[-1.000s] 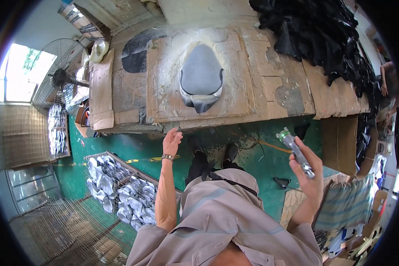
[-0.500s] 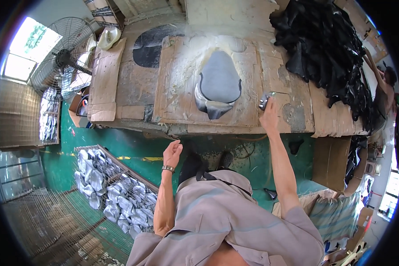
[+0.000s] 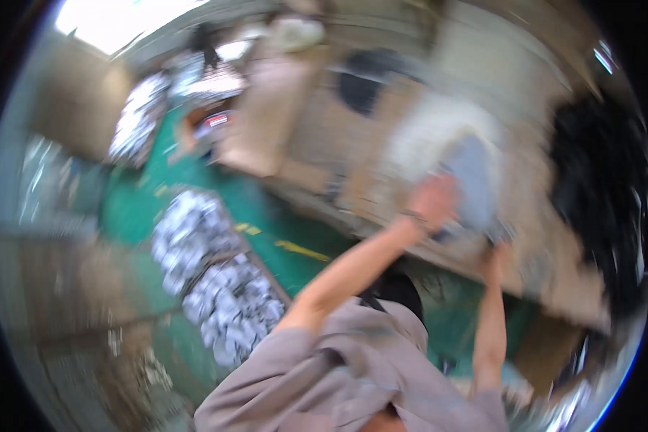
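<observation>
The frame is smeared by motion. A grey, saddle-shaped piece (image 3: 471,180) rests on a pale, crusted patch of the cardboard-covered workbench (image 3: 317,137). Over its left edge reaches my left hand (image 3: 435,200), wearing a wrist band; its fingers are too blurred to read, and whether it touches the piece is unclear. At the near right end of the piece, my right hand (image 3: 497,253) is closed on a small metal tool (image 3: 502,232), whose exact kind the blur hides.
Black, limp pieces (image 3: 597,187) are heaped at the bench's right. On the left, silvery-grey pieces (image 3: 230,309) fill a rack above the green floor (image 3: 263,209). A white object (image 3: 295,34) sits on the bench's far left, and an open cardboard box (image 3: 194,129) stands beside the bench.
My view has swung left, shifting the scene right and tilting it. My left hand has risen from beside my body to the grey piece. My right hand has come closer to it with the tool.
</observation>
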`<state>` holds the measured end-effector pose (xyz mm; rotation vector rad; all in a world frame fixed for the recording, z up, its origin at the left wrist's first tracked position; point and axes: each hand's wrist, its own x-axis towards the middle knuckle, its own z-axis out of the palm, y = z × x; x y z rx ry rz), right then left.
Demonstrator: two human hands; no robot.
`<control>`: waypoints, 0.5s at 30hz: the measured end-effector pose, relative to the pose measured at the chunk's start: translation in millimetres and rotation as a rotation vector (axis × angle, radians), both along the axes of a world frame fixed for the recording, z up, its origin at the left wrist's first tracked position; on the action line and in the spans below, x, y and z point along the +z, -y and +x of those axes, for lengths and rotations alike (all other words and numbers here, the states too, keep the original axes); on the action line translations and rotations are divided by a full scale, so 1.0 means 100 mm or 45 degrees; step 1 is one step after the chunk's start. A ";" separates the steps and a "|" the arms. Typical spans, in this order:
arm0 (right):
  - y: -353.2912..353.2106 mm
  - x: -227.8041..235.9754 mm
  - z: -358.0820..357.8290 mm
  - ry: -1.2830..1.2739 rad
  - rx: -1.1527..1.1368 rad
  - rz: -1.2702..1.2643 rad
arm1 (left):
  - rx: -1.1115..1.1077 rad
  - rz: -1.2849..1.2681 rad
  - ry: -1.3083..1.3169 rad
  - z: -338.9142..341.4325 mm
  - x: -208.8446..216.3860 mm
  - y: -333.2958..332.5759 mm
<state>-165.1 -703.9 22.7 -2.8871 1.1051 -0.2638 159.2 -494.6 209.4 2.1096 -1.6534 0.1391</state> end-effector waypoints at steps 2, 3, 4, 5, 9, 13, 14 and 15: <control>0.10 -0.03 -0.02 -0.163 0.069 -0.151 | 0.050 0.494 0.147 0.05 0.09 0.22; 0.31 -0.12 -0.43 -0.125 0.031 -0.209 | -0.068 0.383 0.115 -0.05 0.23 0.41; 0.21 -0.13 -0.24 -0.350 0.104 -0.146 | -0.007 0.398 0.127 0.00 0.18 0.35; 0.06 -0.06 0.01 -0.258 0.066 0.069 | 0.016 0.402 0.139 0.06 0.12 0.27; -0.09 0.14 0.27 -0.271 -0.021 0.231 | 0.052 0.056 0.172 0.17 0.10 0.15; -0.03 0.14 0.28 -0.244 0.005 0.134 | 0.022 -0.021 0.042 0.14 0.28 0.18; -0.03 0.14 0.32 -0.292 -0.016 0.153 | 0.032 -0.011 0.045 0.14 0.39 0.16; -0.03 0.15 0.27 -0.344 -0.052 0.169 | 0.032 0.003 0.076 0.10 0.51 0.17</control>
